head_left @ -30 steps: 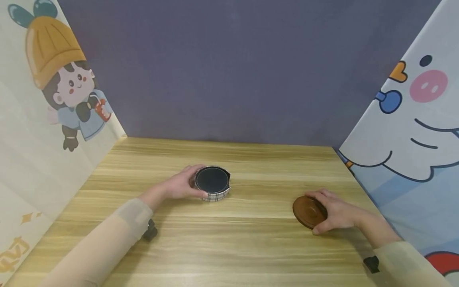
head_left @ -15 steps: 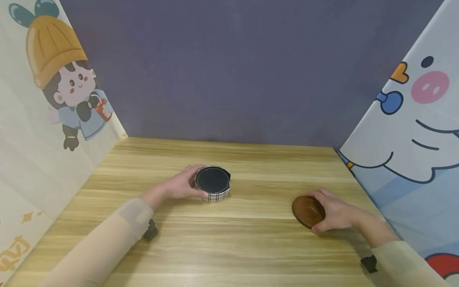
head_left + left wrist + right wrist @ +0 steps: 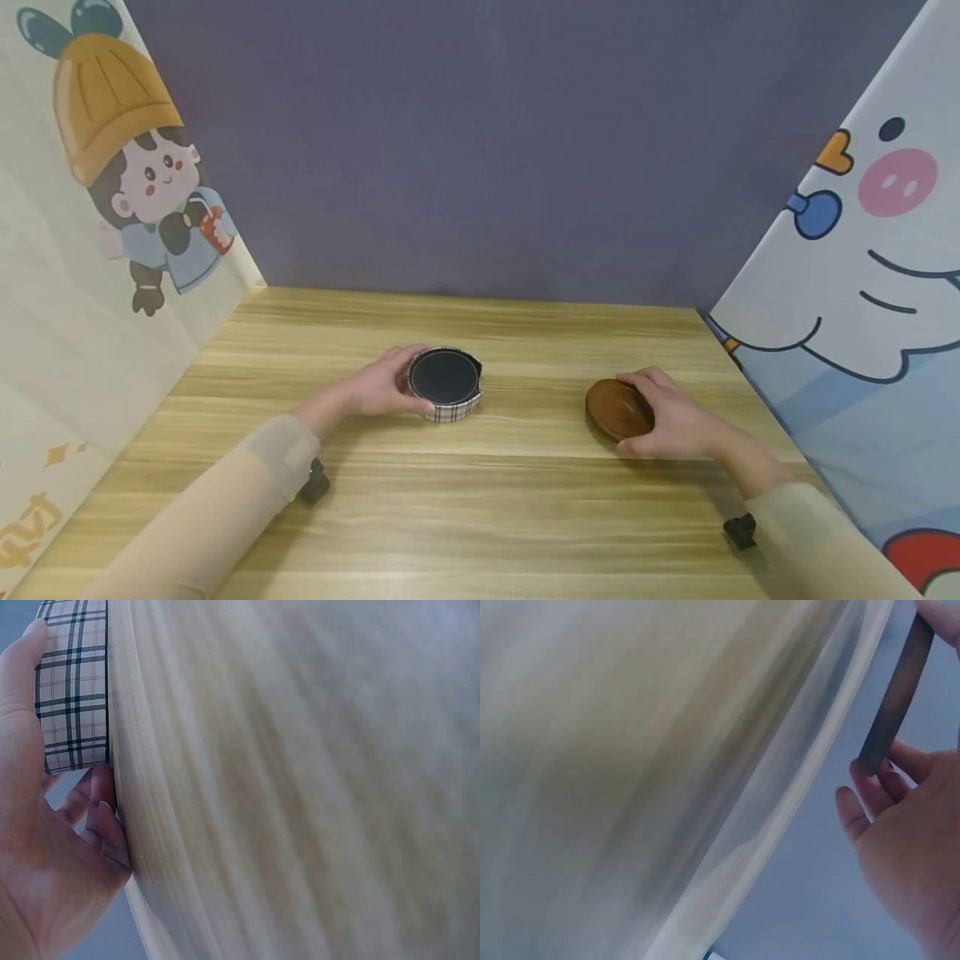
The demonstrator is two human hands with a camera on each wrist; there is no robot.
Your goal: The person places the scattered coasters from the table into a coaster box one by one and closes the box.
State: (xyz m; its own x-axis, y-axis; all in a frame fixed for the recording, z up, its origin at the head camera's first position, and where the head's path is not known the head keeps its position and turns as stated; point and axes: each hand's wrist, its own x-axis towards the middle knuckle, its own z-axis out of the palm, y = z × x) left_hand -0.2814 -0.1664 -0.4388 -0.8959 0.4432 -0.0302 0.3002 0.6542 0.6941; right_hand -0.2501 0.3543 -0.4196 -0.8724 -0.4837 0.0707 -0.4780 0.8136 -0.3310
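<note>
My left hand (image 3: 384,385) grips the left side of a round plaid coaster holder (image 3: 454,412) standing on the table. A black round top with a pale stitched ring fills it, and a notch opens on its right. In the left wrist view, the thumb lies along the plaid wall (image 3: 73,697) and the other fingers are partly hidden behind. My right hand (image 3: 673,419) pinches a brown round wooden coaster (image 3: 615,408) by its right edge, thumb at the near side and fingers at the far side. In the right wrist view, the coaster (image 3: 900,694) appears edge-on, held above the table.
Both things are over a light wood-grain table (image 3: 465,517). A dark grey-blue panel (image 3: 480,150) stands at the back. Cartoon-printed sheets flank it, a white left sheet (image 3: 45,250) and a right sheet (image 3: 900,333). Small black devices are strapped at both wrists.
My right hand has moved left and away from me with the wooden coaster, mostly in the last half second. The left hand and the coaster holder have stayed in place.
</note>
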